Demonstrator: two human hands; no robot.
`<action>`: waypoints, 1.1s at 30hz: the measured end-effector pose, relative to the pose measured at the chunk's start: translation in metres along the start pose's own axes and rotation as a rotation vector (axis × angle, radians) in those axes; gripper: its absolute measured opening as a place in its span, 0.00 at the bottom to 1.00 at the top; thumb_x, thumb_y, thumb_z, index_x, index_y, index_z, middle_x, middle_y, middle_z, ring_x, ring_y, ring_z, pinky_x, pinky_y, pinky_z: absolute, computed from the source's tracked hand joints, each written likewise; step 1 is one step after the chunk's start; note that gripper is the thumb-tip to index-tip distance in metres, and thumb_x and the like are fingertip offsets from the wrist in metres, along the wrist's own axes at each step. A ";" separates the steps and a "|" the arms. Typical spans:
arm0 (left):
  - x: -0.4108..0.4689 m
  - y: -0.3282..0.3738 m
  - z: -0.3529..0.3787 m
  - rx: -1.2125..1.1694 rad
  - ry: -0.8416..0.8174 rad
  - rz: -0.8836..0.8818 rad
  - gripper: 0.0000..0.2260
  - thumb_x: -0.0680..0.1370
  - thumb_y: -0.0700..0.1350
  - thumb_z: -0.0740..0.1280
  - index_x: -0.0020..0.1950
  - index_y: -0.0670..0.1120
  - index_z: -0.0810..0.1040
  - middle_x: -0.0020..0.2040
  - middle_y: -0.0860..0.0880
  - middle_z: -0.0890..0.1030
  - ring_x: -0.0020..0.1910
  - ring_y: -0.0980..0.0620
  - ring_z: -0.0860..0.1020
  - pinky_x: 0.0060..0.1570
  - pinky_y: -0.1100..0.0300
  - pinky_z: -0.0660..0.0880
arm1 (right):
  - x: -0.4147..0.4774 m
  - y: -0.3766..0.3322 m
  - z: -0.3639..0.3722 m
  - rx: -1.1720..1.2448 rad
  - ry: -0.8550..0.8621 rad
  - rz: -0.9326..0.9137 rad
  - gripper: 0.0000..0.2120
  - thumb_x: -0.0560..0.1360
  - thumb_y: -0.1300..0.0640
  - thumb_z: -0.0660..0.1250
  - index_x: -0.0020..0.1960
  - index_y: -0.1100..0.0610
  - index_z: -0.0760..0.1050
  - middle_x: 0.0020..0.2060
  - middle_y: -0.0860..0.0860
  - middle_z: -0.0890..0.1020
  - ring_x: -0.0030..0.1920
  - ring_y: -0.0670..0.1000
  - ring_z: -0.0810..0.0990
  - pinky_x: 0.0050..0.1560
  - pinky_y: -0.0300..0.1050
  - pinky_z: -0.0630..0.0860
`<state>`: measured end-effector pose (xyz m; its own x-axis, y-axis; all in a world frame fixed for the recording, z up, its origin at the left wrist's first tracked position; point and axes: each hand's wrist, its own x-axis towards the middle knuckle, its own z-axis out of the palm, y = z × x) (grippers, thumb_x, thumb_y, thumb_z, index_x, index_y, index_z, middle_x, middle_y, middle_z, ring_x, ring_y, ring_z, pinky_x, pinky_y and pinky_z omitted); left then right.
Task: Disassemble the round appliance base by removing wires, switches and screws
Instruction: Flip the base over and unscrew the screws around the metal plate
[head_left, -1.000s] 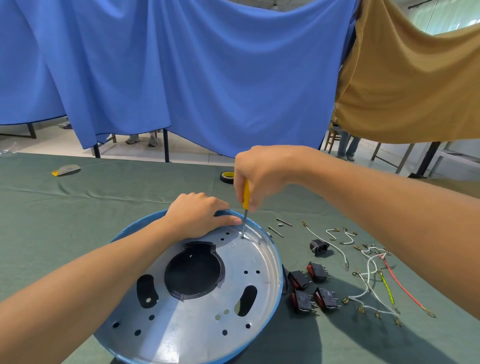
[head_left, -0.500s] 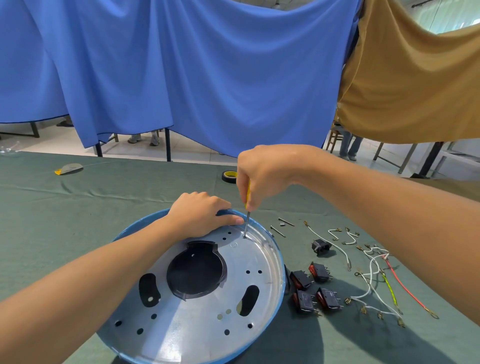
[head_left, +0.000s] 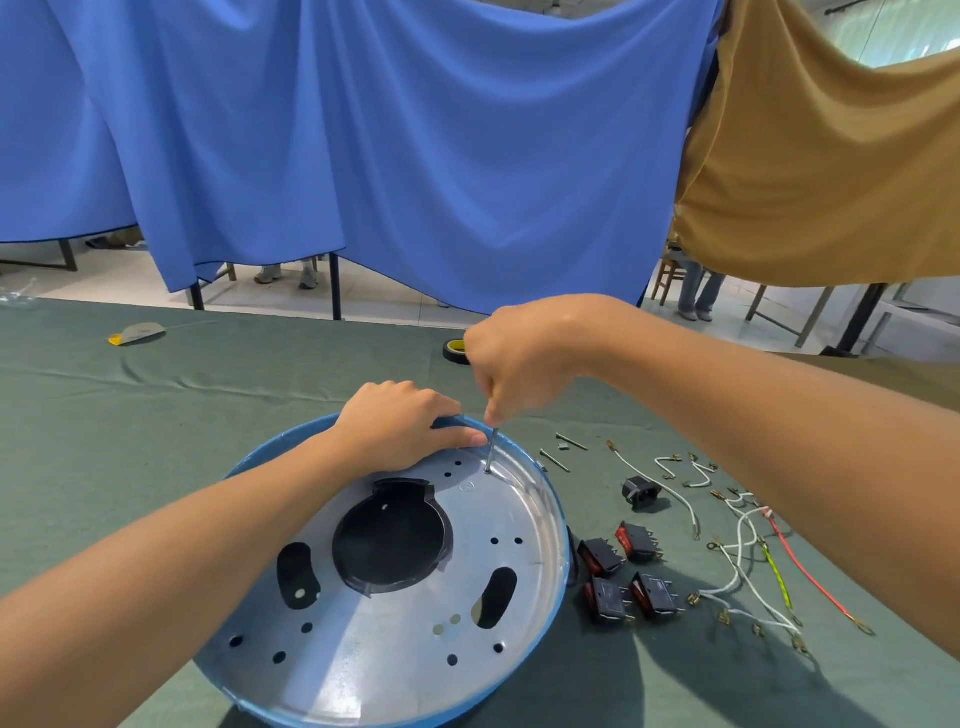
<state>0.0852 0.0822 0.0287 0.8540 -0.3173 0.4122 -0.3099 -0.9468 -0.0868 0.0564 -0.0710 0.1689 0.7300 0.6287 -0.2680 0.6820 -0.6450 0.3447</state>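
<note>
The right hand (head_left: 524, 358) is clenched around a thin metal-shafted screwdriver (head_left: 490, 451); its handle is hidden inside the fist, and only the steel shaft shows below the fingers (head_left: 496, 410). The shaft stands nearly upright, its long axis tilted slightly, with the tip pointing down into a small hole near the rim of the round silver metal appliance base with a blue edge (head_left: 395, 623), at about 1 o'clock on the disc. Whether a screw sits under the tip is too small to tell.

The left hand (head_left: 400, 428) lies palm down with fingers curled over the base's far rim at about 12 o'clock, gripping it; its fingertips end just beside the shaft. Both forearms run out of the picture at the bottom and right edges.

The base lies flat on the green cloth-covered table (head_left: 130, 431), face tilted toward the viewer, its near edge cut off at the bottom. A black round plastic insert (head_left: 392, 540) sits at its centre, with two dark oblong slots and several small holes around it.

At 3 o'clock from the base lie four black rocker switches with red faces (head_left: 626, 577), a black socket part (head_left: 640, 491) and loose white, yellow and red wires (head_left: 748, 561). Thin metal screws (head_left: 563, 451) lie near 2 o'clock. A black tape roll (head_left: 456, 351), partly hidden by the right hand, sits beyond.
</note>
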 end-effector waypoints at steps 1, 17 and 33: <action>0.000 0.001 0.000 0.003 -0.004 -0.002 0.32 0.68 0.76 0.45 0.39 0.51 0.73 0.28 0.55 0.71 0.31 0.53 0.70 0.29 0.59 0.59 | -0.002 -0.002 -0.001 -0.060 0.034 -0.053 0.20 0.75 0.53 0.69 0.28 0.55 0.65 0.24 0.48 0.69 0.28 0.50 0.67 0.27 0.42 0.63; 0.000 0.000 -0.001 -0.023 -0.028 0.006 0.31 0.66 0.77 0.43 0.33 0.50 0.65 0.28 0.54 0.72 0.29 0.56 0.69 0.28 0.58 0.59 | -0.001 0.002 0.000 0.029 -0.021 0.064 0.15 0.76 0.55 0.62 0.31 0.54 0.75 0.30 0.46 0.79 0.30 0.47 0.72 0.26 0.39 0.64; 0.000 0.000 0.001 -0.010 0.005 0.015 0.34 0.66 0.77 0.42 0.37 0.52 0.73 0.27 0.54 0.71 0.28 0.57 0.69 0.27 0.60 0.58 | -0.001 0.009 0.003 0.180 -0.103 0.111 0.21 0.78 0.46 0.60 0.34 0.58 0.79 0.22 0.47 0.74 0.23 0.50 0.68 0.25 0.36 0.66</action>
<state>0.0861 0.0822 0.0275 0.8472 -0.3315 0.4151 -0.3271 -0.9412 -0.0841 0.0620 -0.0793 0.1697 0.7952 0.5082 -0.3308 0.5875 -0.7806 0.2132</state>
